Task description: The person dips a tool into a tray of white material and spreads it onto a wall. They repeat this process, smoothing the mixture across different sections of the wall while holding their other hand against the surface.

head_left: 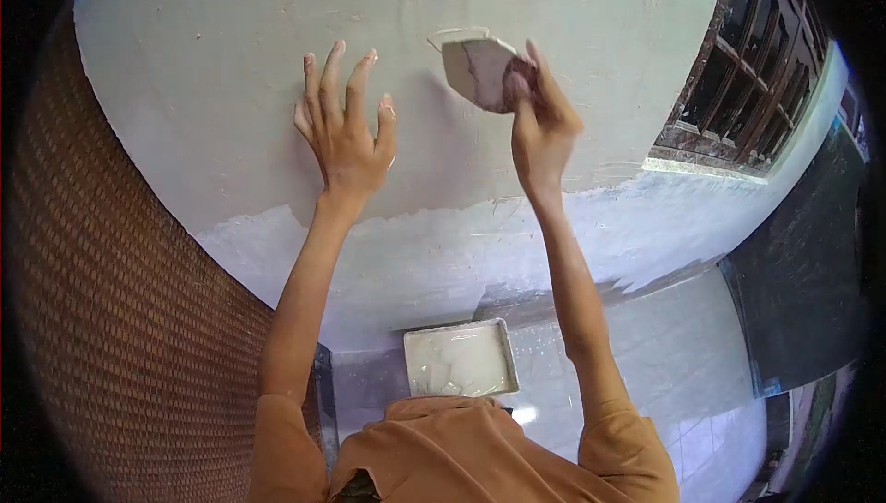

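Observation:
My right hand (543,129) is closed round a putty knife (471,74), whose broad grey blade lies against or very near the wall (249,115). Some pale putty (461,32) shows as a ridge along the blade's upper edge. Left of the knife, my left hand (349,143) has its fingers spread, at or just off the wall's surface; whether it touches cannot be told. Whitish smears mark its fingertips. Below both arms, a shallow rectangular tray (514,378) holds white, wet-looking putty on the floor.
A woven brown panel (138,281) runs down the left side. On the right are a wooden-framed window (729,69) and a dark board (803,272) leaning. The tiled floor (646,337) is pale and glossy. The wall's lower band (415,254) looks whiter than above.

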Available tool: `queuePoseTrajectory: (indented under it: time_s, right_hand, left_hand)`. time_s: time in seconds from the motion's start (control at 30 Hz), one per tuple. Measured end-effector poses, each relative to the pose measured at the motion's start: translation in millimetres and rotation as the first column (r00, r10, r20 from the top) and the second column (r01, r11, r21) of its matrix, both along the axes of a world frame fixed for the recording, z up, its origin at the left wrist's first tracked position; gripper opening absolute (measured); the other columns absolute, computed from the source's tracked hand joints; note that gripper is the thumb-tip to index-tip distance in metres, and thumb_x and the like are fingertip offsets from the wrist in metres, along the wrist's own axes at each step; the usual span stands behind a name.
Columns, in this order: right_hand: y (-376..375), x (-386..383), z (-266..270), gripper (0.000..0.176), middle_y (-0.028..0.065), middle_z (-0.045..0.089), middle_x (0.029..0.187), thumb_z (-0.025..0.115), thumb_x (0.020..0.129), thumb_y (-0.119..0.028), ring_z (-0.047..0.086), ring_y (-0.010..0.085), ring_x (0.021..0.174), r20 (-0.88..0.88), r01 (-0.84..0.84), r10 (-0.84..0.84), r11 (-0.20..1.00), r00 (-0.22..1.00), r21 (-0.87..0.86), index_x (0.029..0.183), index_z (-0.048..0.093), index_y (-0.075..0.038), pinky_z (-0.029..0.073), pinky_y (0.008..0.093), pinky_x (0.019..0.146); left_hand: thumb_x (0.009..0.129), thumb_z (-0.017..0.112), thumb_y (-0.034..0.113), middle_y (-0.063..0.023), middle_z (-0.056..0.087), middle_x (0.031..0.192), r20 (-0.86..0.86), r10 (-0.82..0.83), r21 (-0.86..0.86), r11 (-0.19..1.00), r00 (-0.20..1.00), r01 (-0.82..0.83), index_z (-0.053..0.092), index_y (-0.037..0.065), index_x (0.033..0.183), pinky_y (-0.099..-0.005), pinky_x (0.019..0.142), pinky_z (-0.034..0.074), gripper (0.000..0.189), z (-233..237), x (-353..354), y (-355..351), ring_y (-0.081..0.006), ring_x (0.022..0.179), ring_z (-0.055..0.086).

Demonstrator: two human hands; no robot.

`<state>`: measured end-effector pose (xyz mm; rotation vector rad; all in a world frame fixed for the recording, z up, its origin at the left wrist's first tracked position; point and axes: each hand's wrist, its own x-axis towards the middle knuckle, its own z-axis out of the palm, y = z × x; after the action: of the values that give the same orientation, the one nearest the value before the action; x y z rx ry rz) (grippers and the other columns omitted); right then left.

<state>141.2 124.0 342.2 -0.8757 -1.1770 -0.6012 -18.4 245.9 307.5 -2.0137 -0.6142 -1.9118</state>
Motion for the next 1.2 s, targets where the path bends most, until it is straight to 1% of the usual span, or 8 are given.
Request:
queuePoseTrajectory:
  time_s: [0.13,0.23,0.4,0.57,0.73,0.9,1.13,1.2]
  right_hand:
    - [-5.9,19.5,24.4,0.035,0.0110,0.070,0.098,0.061,0.093,-0.007,0.063,0.0120,0.085,-0.272,-0.130,0.117,0.991,0.955,-0.029,0.127,0.058,0.004,0.055,0.0288,0.073]
    - [-14.3,30.8,39.3,0.037,0.0095,0.069,0.094,0.062,0.094,-0.010,0.059,0.0101,0.079,-0.259,-0.050,0.126,0.959,0.958,0.281,0.128,0.058,0.003,0.050,0.0245,0.063]
    - [14.1,1.7,30.3,0.039,0.0098,0.070,0.096,0.064,0.093,-0.014,0.061,0.0108,0.080,-0.097,-0.115,0.110,0.992,0.989,-0.045,0.128,0.057,0.003,0.050,0.0257,0.072]
    - [-8.9,29.7,40.8,0.037,0.0135,0.067,0.111,0.062,0.093,-0.007,0.064,0.0156,0.096,-0.296,-0.126,0.187,0.969,0.937,0.213,0.127,0.057,0.006,0.053,0.0266,0.083]
    - [26.6,7.2,31.9,0.033,0.0115,0.072,0.094,0.063,0.093,-0.012,0.063,0.0109,0.076,-0.088,-0.136,0.140,0.990,0.986,0.042,0.123,0.063,0.001,0.052,0.0249,0.068]
    - [3.9,21.5,51.3,0.028,0.0113,0.071,0.096,0.059,0.095,-0.009,0.065,0.0125,0.080,-0.228,-0.009,0.055,0.980,0.972,0.201,0.119,0.063,0.004,0.053,0.0267,0.067]
    - [30.7,8.1,29.8,0.030,0.0103,0.071,0.094,0.062,0.093,-0.011,0.066,0.0135,0.081,-0.016,-0.059,0.059,0.998,0.998,0.017,0.119,0.063,0.005,0.055,0.0292,0.069]
    - [11.2,21.6,35.3,0.030,0.0112,0.071,0.094,0.061,0.094,-0.010,0.067,0.0141,0.081,-0.154,-0.057,0.069,0.995,0.986,0.078,0.120,0.062,0.005,0.056,0.0292,0.067]
  left_hand:
    - [0.088,0.058,0.023,-0.0105,0.034,0.150,0.025,0.010,0.017,1.000,1.000,-0.011,0.045,0.017,0.139,-0.0562,0.107,0.019,0.053,5.0,-2.7,1.2,-0.0384,0.143,0.020]
    - [0.088,0.057,0.023,-0.0102,0.034,0.150,0.033,0.044,0.011,0.999,0.998,-0.044,0.045,0.018,0.139,-0.0560,0.107,0.019,0.053,7.0,-4.8,5.7,-0.0384,0.143,0.021]
    - [0.088,0.054,0.025,-0.0106,0.034,0.151,0.052,0.027,0.024,0.999,0.998,-0.029,0.050,0.017,0.136,-0.0571,0.104,0.020,0.049,15.2,-0.9,5.5,-0.0375,0.143,0.020]
    - [0.087,0.054,0.025,-0.0108,0.034,0.150,0.039,0.064,0.006,0.998,0.997,-0.064,0.050,0.017,0.136,-0.0574,0.105,0.019,0.050,12.7,-2.1,5.2,-0.0379,0.143,0.020]
    - [0.088,0.054,0.026,-0.0110,0.034,0.150,0.053,0.028,0.003,1.000,0.998,-0.028,0.050,0.017,0.136,-0.0571,0.105,0.019,0.049,12.1,4.2,3.3,-0.0381,0.142,0.020]
    - [0.087,0.056,0.025,-0.0106,0.033,0.150,0.023,0.059,-0.004,0.998,0.998,-0.059,0.050,0.018,0.136,-0.0570,0.105,0.019,0.050,8.4,3.1,4.8,-0.0383,0.143,0.019]
    - [0.087,0.054,0.025,-0.0109,0.034,0.150,0.041,0.022,0.013,1.000,0.999,-0.023,0.050,0.018,0.136,-0.0571,0.105,0.019,0.049,11.3,6.8,5.9,-0.0381,0.143,0.019]
    - [0.087,0.055,0.024,-0.0109,0.034,0.150,0.011,0.041,0.000,0.999,0.999,-0.041,0.050,0.018,0.136,-0.0572,0.104,0.019,0.050,10.5,4.6,4.5,-0.0379,0.143,0.019]
